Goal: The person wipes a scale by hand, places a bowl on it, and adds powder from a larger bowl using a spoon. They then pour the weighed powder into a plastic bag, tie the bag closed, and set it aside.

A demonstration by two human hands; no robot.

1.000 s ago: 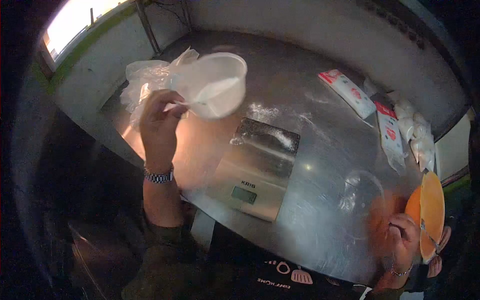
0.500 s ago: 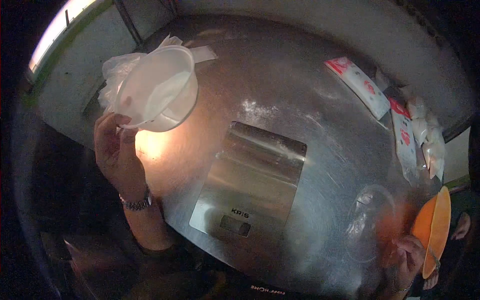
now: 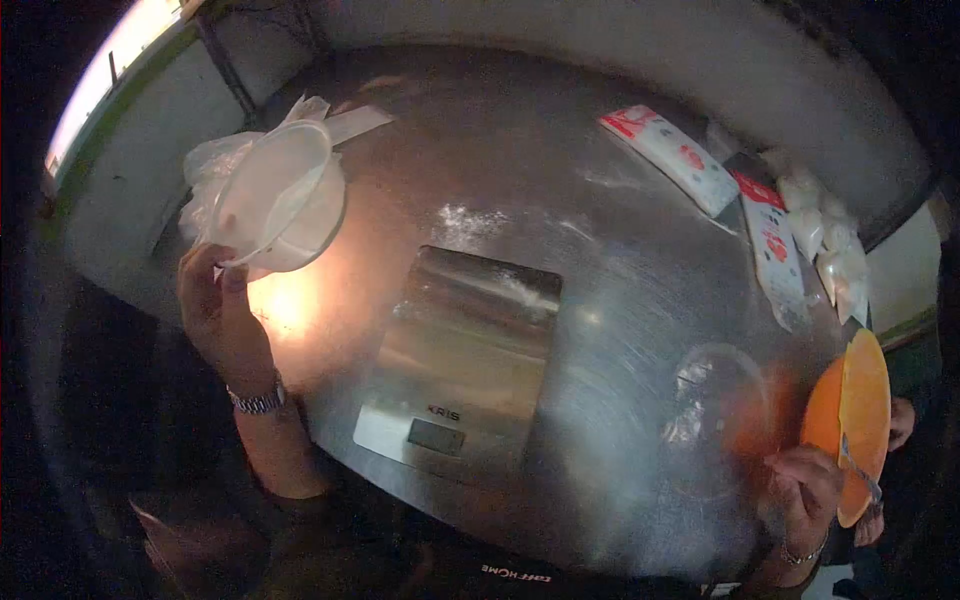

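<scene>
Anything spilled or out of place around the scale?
Yes: white powder lies scattered on the metal table just beyond the scale, with more dusting the scale's far end. It looks odd because it is loose, outside any container. The left hand holds a translucent bowl tilted.

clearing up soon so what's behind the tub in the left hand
Crumpled see-through plastic shows past the far and left edges of the tub. The tub and left hand block the rest, so I can't tell what else is there.

Dim, tabletop (image 3: 610, 400) glare, edges seemingly soft
</scene>
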